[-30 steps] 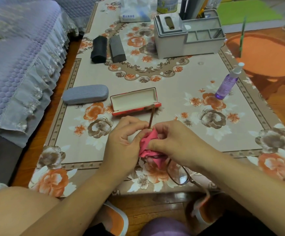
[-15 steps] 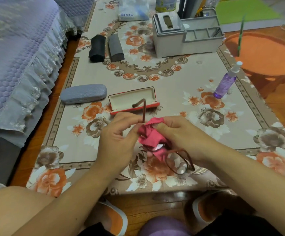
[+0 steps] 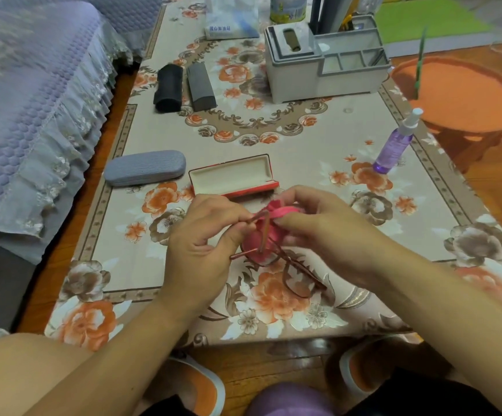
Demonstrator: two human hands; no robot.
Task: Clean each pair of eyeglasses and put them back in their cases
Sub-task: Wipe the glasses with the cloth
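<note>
Currently I judge the task partway: one pair of eyeglasses [image 3: 285, 265] is under cleaning just in front of the open red case [image 3: 233, 177], which awaits it. Three closed cases lie beyond; their contents I cannot tell. My left hand [image 3: 204, 244] pinches a temple arm. My right hand [image 3: 318, 229] presses the pink cloth [image 3: 261, 232] around a lens, fingers curled.

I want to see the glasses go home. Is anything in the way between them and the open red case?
Nothing visible blocks the way. The glasses are held in both hands, the left hand pinching a temple and the right hand rubbing with the pink cloth. The open red case lies just beyond the hands, and its tray looks empty.
</note>
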